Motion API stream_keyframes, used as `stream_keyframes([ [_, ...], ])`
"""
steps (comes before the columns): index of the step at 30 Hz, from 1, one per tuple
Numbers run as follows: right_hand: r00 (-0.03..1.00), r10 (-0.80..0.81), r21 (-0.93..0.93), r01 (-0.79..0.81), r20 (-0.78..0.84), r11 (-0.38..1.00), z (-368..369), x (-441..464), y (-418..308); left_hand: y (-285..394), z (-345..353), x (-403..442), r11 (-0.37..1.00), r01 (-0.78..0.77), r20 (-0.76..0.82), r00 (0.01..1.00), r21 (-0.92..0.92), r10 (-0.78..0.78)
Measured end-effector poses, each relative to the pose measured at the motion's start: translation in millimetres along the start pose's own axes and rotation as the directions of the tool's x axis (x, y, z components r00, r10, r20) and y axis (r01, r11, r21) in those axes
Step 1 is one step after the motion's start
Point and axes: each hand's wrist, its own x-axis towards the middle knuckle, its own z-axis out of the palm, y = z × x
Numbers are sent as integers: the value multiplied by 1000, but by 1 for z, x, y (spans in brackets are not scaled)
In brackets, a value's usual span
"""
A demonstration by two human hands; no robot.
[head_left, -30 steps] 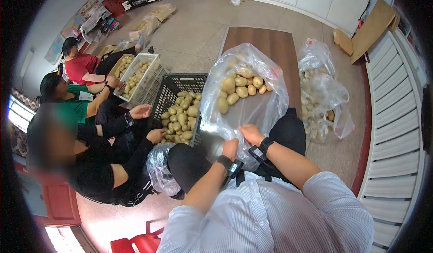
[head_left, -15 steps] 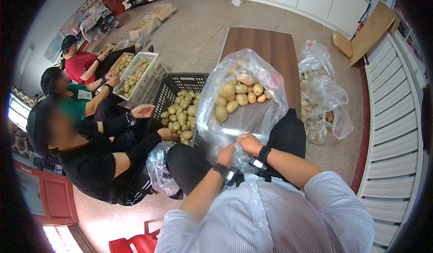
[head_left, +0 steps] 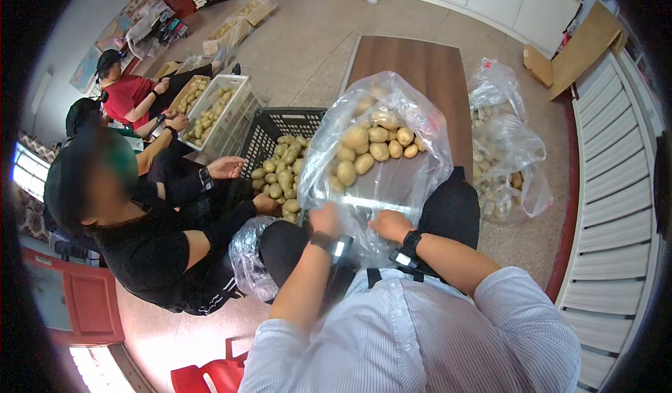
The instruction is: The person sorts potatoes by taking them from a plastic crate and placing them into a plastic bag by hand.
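Brown tabletop [head_left: 413, 53] bears the clear bag [head_left: 392, 188] of potatoes [head_left: 379, 151]; my right hand [head_left: 392, 225] grips its near end — left hand [head_left: 325, 220] blurred, grip I can't tell; bag-handling, I'd judge — next needs steady tension.

Glossy, crinkled plastic bag [head_left: 395, 179]

A bag [head_left: 397, 179] lies on the near part of the tabletop [head_left: 406, 55], potatoes [head_left: 378, 141] inside it toward its far end. By the tabletop's left edge stands a crate [head_left: 288, 120] with more potatoes [head_left: 280, 174]; beyond it, farther left, a second crate [head_left: 239, 125]. Other bags [head_left: 509, 144] lie on the floor [head_left: 308, 53] by the right edge
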Motion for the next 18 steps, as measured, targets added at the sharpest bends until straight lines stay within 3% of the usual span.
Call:
stream_keyframes([
  [2, 999, 29, -86, -26, 33, 996, -11, -6, -11, -12, -7, 22, 997, -72, 27, 997, -39, 73],
  [4, 999, 40, -100, -38, 18, 994, -28, -10, -30, 0, -11, 32, 997, -57, -103, 993, -56, 51],
  [5, 999, 54, -113, -54, -1, 992, -34, -10, -36, 9, -20, 38, 988, -9, -69, 997, 154, 20],
  [6, 999, 50, -116, -50, 2, 992, -37, -7, -37, 11, -22, 45, 989, -7, -73, 997, 151, 18],
  [7, 998, 59, -74, -59, -6, 996, -40, -4, -39, 14, -24, 51, 975, -127, -194, 968, 180, 162],
  [9, 998, 65, -35, -65, -10, 997, -41, 1, -39, 23, -32, 68, 946, -236, -311, 902, 222, 298],
  [11, 995, -33, -5, 32, -93, 999, -35, 8, -33, 32, -45, 88, 911, -411, -297, 866, 34, 402],
  [12, 995, -34, -7, 34, -89, 999, -31, 13, -30, 38, -47, 90, 912, -409, -300, 866, 33, 399],
  [14, 944, -250, -114, 230, -214, 966, -24, 22, -26, 60, -55, 81, 731, -513, -381, 631, 449, 676],
  [15, 946, -250, -114, 231, -208, 966, -26, 25, -30, 76, -56, 64, 791, -570, -260, 747, 222, 612],
  [16, 918, -334, -168, 302, -216, 938, -32, 29, -38, 81, -54, 55, 795, -564, -264, 750, 223, 606],
  [17, 883, -415, -222, 369, -220, 902, -35, 35, -45, 84, -50, 47, 910, -411, -30, 911, -53, 410],
  [18, 884, -416, -221, 371, -213, 902, -35, 44, -50, 83, -45, 44, 951, -155, 258, 939, -269, 226],
])
